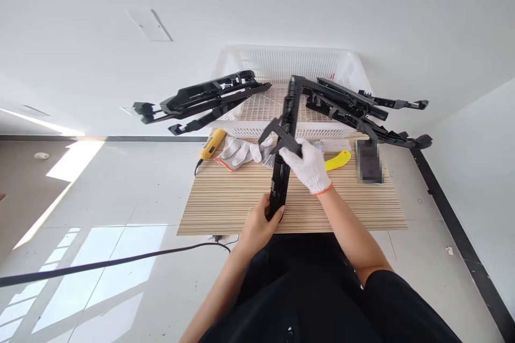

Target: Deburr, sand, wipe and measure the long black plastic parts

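Note:
A long black plastic part [286,134] runs from my lap up over the striped wooden board [225,203]. My bare left hand [257,225] is closed round its near end. My right hand [308,165], in a white knit glove, grips the part's middle, beside a small black bracket that sticks out to the left. The far end of the part reaches the white basket [281,64].
More black plastic parts [201,102] lie across the basket's left rim, and others [362,112] across its right. On the board lie a spare white glove [239,153], a yellow tool [212,144] with a cable, a yellow cutter [338,159] and a dark phone [369,161]. A black cable [100,263] crosses the floor.

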### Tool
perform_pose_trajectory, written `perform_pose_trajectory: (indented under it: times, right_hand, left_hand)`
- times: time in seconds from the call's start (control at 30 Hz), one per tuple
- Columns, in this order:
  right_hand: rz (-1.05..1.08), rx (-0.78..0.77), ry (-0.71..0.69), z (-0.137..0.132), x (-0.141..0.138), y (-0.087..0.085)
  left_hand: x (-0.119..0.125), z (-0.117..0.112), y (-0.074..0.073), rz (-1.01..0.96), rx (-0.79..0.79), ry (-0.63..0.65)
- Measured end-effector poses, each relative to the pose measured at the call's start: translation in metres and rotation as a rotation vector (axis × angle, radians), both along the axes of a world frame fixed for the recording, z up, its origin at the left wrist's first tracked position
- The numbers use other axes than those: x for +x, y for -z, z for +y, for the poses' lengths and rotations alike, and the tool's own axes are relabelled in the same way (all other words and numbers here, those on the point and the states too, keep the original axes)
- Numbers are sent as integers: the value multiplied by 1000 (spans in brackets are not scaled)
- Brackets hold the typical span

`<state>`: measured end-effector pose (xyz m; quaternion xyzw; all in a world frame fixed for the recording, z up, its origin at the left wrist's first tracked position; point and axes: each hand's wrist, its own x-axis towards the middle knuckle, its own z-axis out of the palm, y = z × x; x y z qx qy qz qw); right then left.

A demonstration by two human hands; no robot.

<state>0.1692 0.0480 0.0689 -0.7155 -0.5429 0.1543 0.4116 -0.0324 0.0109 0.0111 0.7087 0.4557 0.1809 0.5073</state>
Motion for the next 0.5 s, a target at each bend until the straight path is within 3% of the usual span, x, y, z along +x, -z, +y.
perform_pose_trajectory:
  times: [0.23, 0.5]
  right_hand:
    - [-346, -112, 77, -31, 33, -20]
    - [-850, -183, -21, -25, 26, -34]
  left_hand:
    - [-16, 20, 2, -250, -126, 43]
    - [-15, 22, 7, -278, -117, 50]
